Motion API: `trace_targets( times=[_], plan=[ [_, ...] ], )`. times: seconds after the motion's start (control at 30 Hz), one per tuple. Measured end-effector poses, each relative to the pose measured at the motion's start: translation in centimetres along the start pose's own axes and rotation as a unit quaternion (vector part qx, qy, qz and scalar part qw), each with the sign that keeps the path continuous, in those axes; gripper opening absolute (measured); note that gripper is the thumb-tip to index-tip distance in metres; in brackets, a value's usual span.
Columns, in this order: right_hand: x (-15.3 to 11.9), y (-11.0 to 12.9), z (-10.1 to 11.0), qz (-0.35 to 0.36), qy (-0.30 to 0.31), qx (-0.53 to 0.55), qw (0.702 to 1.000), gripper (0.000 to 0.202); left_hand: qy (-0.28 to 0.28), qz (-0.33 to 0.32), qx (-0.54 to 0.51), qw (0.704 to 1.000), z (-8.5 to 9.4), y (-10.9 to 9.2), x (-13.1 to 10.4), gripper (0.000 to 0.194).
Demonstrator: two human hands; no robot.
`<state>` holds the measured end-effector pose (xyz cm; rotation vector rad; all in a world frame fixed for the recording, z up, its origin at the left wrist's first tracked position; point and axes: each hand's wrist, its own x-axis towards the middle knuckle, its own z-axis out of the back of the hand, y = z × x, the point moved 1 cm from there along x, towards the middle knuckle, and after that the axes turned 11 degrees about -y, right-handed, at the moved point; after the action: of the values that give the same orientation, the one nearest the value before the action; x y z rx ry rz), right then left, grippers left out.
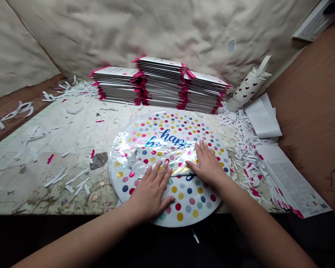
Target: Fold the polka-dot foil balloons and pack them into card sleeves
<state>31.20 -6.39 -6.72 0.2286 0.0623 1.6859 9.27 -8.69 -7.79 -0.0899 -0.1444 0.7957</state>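
Flat, round foil balloons [181, 214], white with coloured dots, lie in a layered pile at the table's front edge. The word "happy" shows in blue script on the top one. Across its middle runs a shiny folded strip of the same dotted foil [139, 149]. My left hand [150, 193] lies palm down on the near left of the strip and the foil below it, fingers spread. My right hand [208, 162] rests palm down on the strip's right end, fingers stretched out, thumb pointing left. Part of the lettering is hidden under the strip and right hand.
Three stacks of pink-edged printed packets [162, 83] stand at the back. A heart-patterned tumbler [247, 89] leans at the right, near white sheets [264, 117] and a fanned pile of printed cards [298, 186]. Paper scraps [242, 149] litter both sides.
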Motion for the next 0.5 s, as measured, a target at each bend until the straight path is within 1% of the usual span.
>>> trace_targets(
  times=[0.03, 0.1, 0.13, 0.2, 0.27, 0.33, 0.37, 0.4, 0.43, 0.5],
  plan=[
    [-0.5, -0.2, 0.4, 0.057, -0.018, -0.001, 0.998, 0.070, -0.003, -0.002, 0.000, 1.000, 0.0, -0.1, 0.0, 0.075],
    [-1.6, -0.1, 0.9, 0.188, -0.054, -0.013, 0.981, 0.056, -0.006, -0.006, 0.001, 1.000, 0.1, -0.2, 0.0, 0.074],
    [-2.1, 0.2, 1.1, 0.228, -0.072, -0.028, 0.971, 0.048, -0.006, -0.006, 0.002, 1.000, 0.3, -0.4, 0.2, 0.073],
    [-2.8, 1.0, 1.5, 0.246, -0.117, -0.066, 0.960, 0.033, -0.011, 0.000, 0.010, 1.000, 0.7, -0.7, 0.7, 0.070],
    [-3.5, 2.1, 2.1, 0.268, -0.177, -0.072, 0.944, 0.025, -0.016, 0.012, 0.024, 1.000, 1.2, -1.0, 1.5, 0.061],
    [-4.4, 3.0, 2.9, 0.336, -0.237, -0.022, 0.911, 0.021, -0.009, 0.023, 0.030, 0.999, 1.7, -0.7, 2.2, 0.048],
    [-5.0, 3.1, 3.1, 0.361, -0.263, 0.016, 0.895, 0.023, -0.004, 0.031, 0.022, 0.999, 1.9, -0.3, 2.5, 0.045],
    [-5.5, 2.9, 3.2, 0.359, -0.286, 0.058, 0.887, 0.029, -0.004, 0.037, 0.001, 0.999, 2.0, 0.2, 2.8, 0.046],
    [-5.9, 2.3, 3.1, 0.326, -0.301, 0.099, 0.891, 0.040, -0.010, 0.036, -0.033, 0.999, 1.9, 0.8, 2.9, 0.048],
    [-6.3, 0.5, 2.1, 0.195, -0.297, 0.158, 0.921, 0.065, -0.029, 0.011, -0.114, 0.993, 1.7, 1.9, 2.9, 0.051]
  ],
)
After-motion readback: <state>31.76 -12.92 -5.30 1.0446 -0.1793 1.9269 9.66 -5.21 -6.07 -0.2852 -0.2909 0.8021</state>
